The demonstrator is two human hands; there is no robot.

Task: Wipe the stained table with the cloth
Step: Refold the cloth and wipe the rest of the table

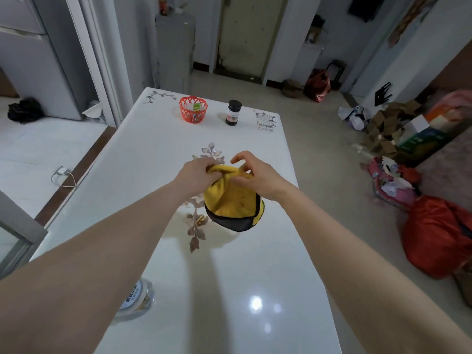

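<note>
A yellow cloth [231, 200] with a black lower edge hangs above the middle of the glossy white table [143, 154]. My left hand [195, 175] pinches its top edge on the left. My right hand [255, 176] grips the top edge on the right, with the index finger lifted. Both hands are close together, holding the cloth bunched and clear of the table top. A small yellowish stain [200, 221] sits on the table just left of the cloth's lower edge, on the printed leaf pattern.
A red plastic basket [193, 109] and a dark jar [233, 112] stand at the table's far end. A white lidded tub [136, 300] sits near my left forearm. On the floor to the right lie a red bag [434, 236], boxes and clutter.
</note>
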